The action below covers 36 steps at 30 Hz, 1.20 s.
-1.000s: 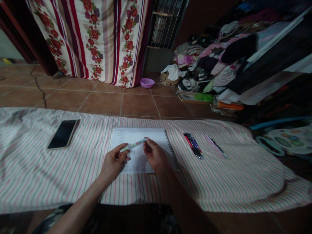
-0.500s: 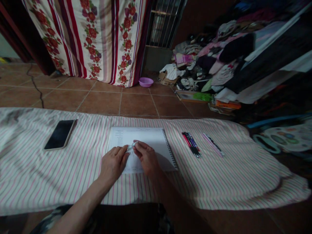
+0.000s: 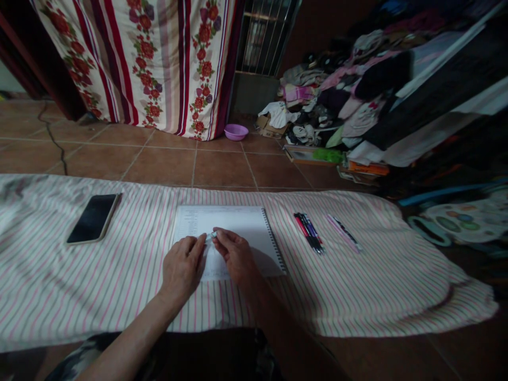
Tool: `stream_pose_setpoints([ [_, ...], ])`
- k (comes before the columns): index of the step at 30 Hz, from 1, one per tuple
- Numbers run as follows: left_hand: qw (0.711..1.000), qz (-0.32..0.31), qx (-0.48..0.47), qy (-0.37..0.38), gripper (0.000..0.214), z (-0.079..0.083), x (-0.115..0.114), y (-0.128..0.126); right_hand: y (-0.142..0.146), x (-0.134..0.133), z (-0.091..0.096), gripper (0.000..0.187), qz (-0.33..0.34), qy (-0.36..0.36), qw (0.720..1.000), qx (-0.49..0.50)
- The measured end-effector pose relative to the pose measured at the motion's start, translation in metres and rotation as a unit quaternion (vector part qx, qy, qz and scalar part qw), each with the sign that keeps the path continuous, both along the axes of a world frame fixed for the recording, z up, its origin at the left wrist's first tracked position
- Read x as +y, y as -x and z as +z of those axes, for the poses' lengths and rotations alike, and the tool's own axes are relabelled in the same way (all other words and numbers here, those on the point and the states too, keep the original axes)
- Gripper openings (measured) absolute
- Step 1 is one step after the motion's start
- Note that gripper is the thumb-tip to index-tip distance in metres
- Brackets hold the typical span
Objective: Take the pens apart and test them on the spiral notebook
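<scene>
A small, slim pale item with bluish-green marks (image 3: pixel 210 236) is pinched between my two hands, just above the notebook; its exact kind is too small to make out. My left hand (image 3: pixel 180 266) closes on its left end with thumb and forefinger. On the other end are the bent, pinching fingertips of my right hand (image 3: pixel 237 257). Beneath both hands lies an open spiral notebook (image 3: pixel 242 216), its wire binding on the right and faint printed or written lines at the page's left. My hands and their shadow hide the lower middle of the page.
A striped cloth (image 3: pixel 135 275) covers the low surface. At the left rests a phone (image 3: pixel 93 218), screen up. Right of the notebook lie several pens (image 3: pixel 309 234) and a pink-and-black pen pair (image 3: pixel 344 233). Beyond are a purple basin (image 3: pixel 236 132) and heaped clothes (image 3: pixel 337 100).
The small item has turned from a slant to a flatter angle, and my fingertips have shifted slightly around it. The whole view has slid a little; the phone, notebook and pens stay put.
</scene>
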State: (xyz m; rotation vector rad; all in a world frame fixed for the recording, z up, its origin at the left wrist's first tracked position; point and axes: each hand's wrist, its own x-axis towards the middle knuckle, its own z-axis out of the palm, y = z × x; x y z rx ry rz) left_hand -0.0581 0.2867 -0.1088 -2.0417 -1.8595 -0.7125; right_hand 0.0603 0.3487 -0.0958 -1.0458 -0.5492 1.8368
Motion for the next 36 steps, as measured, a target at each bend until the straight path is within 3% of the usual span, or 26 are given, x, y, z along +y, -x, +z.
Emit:
stream_pose_setpoints([
  [7, 1.0, -0.003, 0.015, 0.0, 0.025, 0.0, -0.003, -0.005, -0.001, 0.001, -0.008, 0.022, 0.004, -0.051, 0.996, -0.073],
  [14, 1.0, 0.025, -0.003, 0.005, 0.026, 0.002, -0.003, -0.008, -0.003, 0.0, -0.003, 0.022, 0.022, -0.104, 0.99, -0.096],
  [23, 0.997, 0.044, -0.006, 0.056, 0.029, 0.004, -0.002, -0.008, -0.006, 0.0, 0.007, 0.03, 0.056, -0.028, 0.997, -0.05],
  [36, 0.991, 0.037, -0.062, 0.116, 0.032, 0.005, -0.001, -0.006, -0.007, 0.005, 0.002, 0.026, -0.002, 0.002, 0.999, -0.039],
])
